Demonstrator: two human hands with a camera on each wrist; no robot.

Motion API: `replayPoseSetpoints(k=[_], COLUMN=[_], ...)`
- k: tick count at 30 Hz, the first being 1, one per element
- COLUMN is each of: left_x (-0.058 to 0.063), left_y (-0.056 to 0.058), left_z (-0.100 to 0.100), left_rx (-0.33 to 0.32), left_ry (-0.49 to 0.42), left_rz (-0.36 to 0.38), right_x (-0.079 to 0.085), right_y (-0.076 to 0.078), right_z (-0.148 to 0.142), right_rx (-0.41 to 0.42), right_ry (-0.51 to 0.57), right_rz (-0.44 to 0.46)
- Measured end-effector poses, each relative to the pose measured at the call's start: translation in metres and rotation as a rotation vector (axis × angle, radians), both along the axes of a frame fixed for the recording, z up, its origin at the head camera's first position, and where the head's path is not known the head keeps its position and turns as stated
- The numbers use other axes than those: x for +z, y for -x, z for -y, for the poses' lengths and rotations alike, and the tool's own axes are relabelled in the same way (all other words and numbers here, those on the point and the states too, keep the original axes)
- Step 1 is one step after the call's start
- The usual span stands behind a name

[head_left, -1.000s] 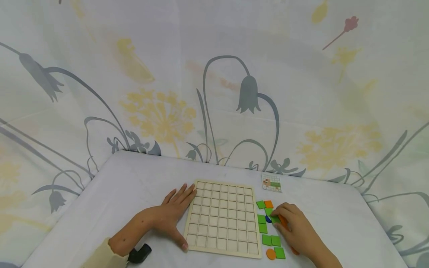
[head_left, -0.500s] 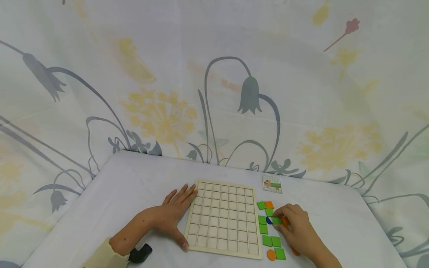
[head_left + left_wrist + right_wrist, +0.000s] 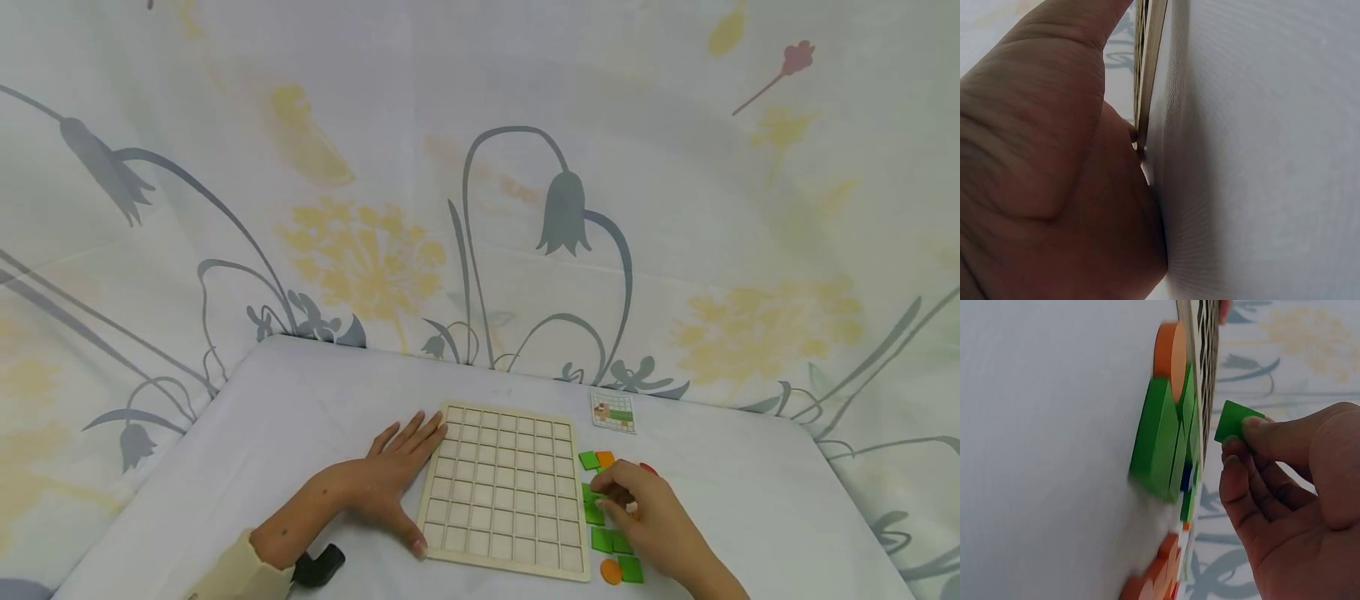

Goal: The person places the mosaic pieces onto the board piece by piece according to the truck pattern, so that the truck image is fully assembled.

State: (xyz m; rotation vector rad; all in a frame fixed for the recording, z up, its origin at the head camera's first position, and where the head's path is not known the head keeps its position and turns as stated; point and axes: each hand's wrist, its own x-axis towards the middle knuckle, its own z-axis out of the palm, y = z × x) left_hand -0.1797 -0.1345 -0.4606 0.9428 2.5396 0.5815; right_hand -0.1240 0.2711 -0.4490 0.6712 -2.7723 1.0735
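Note:
A pale wooden board with a grid of square cells lies on the white table. My left hand rests flat along its left side, fingers spread, fingertips at the upper left edge and thumb at the lower left corner. Just right of the board, my right hand pinches a green square tile between thumb and fingers; the right wrist view shows it raised above the other pieces. Below it lie several green tiles and an orange disc. A dark blue piece shows among them.
A small picture card with a gridded design lies beyond the pieces. An orange square and a red piece lie near the right hand. A black object sits by the left wrist. A flower-printed cloth hangs behind.
My right hand has lifted a green tile from the group and moved slightly left, toward the board. The left hand stays in place on the board's edge.

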Motion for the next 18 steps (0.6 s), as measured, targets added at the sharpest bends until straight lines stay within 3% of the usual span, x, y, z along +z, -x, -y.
replayPoseSetpoints(k=[3, 6, 12, 18], left_x=[0.000, 0.001, 0.001, 0.001], left_y=[0.000, 0.001, 0.000, -0.001], left_z=[0.000, 0.001, 0.002, 0.002], left_rx=[-0.003, -0.010, -0.028, -0.034], left_ry=[-0.002, 0.003, 0.037, 0.036], left_rz=[0.005, 0.012, -0.011, -0.015], right_x=[-0.002, -0.002, 0.002, 0.003], right_y=[0.002, 0.007, 0.020, 0.021], right_z=[0.009, 0.019, 0.032, 0.030], right_rx=[0.059, 0.083, 0.041, -0.002], right_ry=[0.031, 0.039, 0.000, -0.005], right_rz=[-0.043, -0.017, 0.076, 0.166])
